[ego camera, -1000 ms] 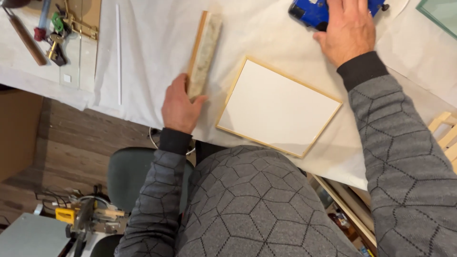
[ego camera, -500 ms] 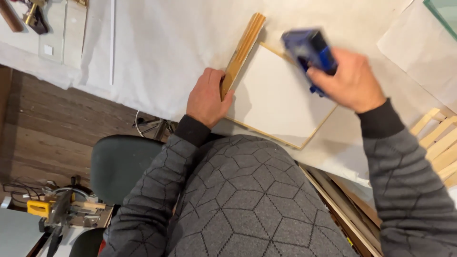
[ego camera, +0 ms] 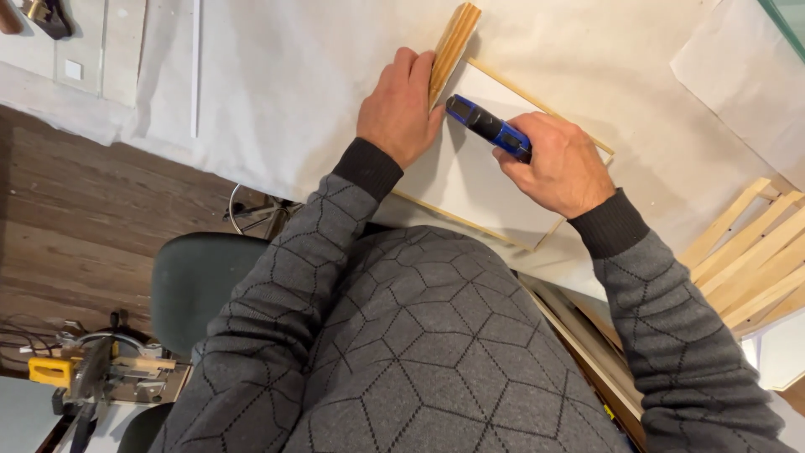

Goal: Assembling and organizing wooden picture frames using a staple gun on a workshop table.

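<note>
On the white-covered table, a framed white panel lies flat before me, a wooden moulding strip standing along its left edge. My left hand clasps the strip's lower end, fingers curled against it. My right hand is clenched around a blue-and-black tool, its tip seemingly touching the panel near the strip. Loose wooden bars lie to my right.

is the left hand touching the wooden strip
Touching. The head view shows the left hand with fingertips pressed along the side of the wooden strip, no gap between them.
</note>
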